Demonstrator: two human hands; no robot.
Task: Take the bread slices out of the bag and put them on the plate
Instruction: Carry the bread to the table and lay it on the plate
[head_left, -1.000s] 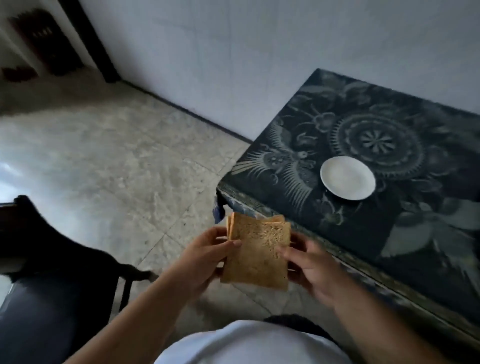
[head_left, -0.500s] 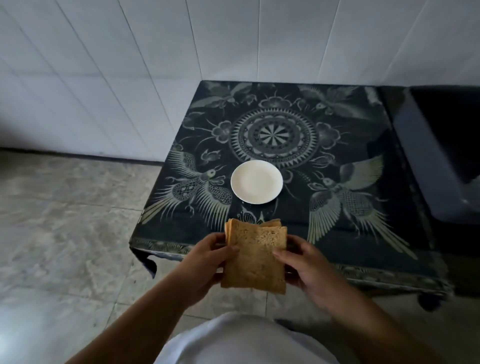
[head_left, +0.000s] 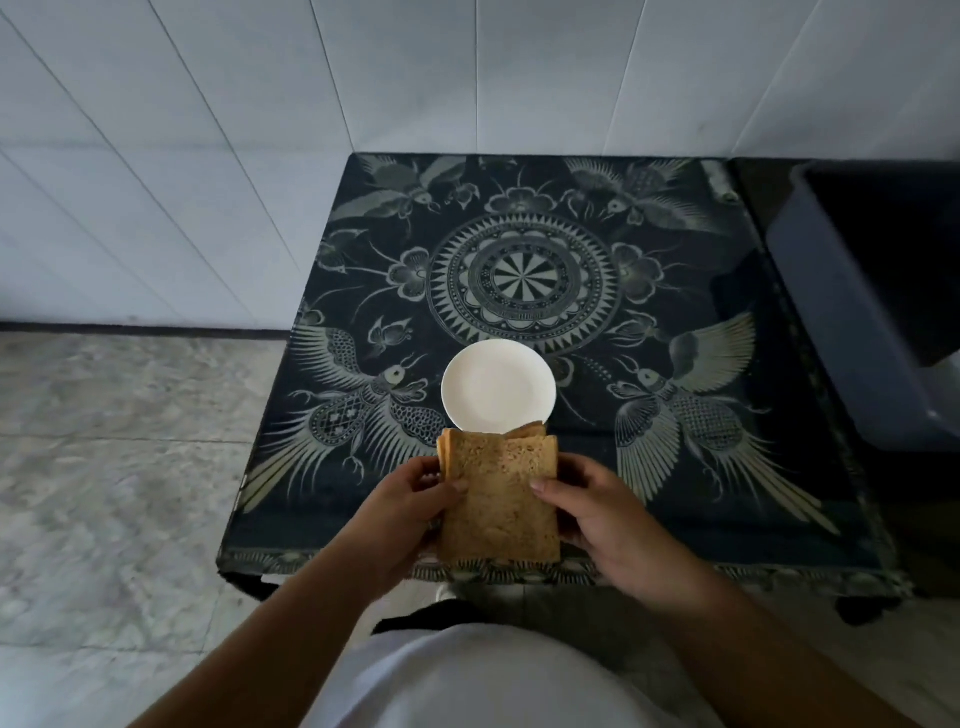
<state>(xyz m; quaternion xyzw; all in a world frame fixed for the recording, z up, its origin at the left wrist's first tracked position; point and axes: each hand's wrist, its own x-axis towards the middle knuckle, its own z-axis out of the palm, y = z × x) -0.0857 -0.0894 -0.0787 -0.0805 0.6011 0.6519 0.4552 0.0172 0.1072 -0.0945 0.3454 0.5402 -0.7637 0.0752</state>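
A stack of brown bread slices (head_left: 498, 499) is held upright between both hands, above the near edge of the table. My left hand (head_left: 410, 506) grips its left side, thumb on the front slice. My right hand (head_left: 597, 514) grips the right side. Just beyond the bread sits a small round white plate (head_left: 497, 385) on the dark patterned tablecloth (head_left: 675, 467); the plate holds nothing, and the bread's top edge covers its near rim. No bag is in view.
The table stands against a white tiled wall (head_left: 260, 156). A dark grey bin or seat (head_left: 872, 301) stands close on the table's right. Pale stone floor (head_left: 114, 467) lies to the left. My white shirt (head_left: 483, 680) fills the bottom.
The view has swung from the floor and table corner to face the table squarely. The bread stack, still held in both hands, is now over the table's near edge, close to the plate.
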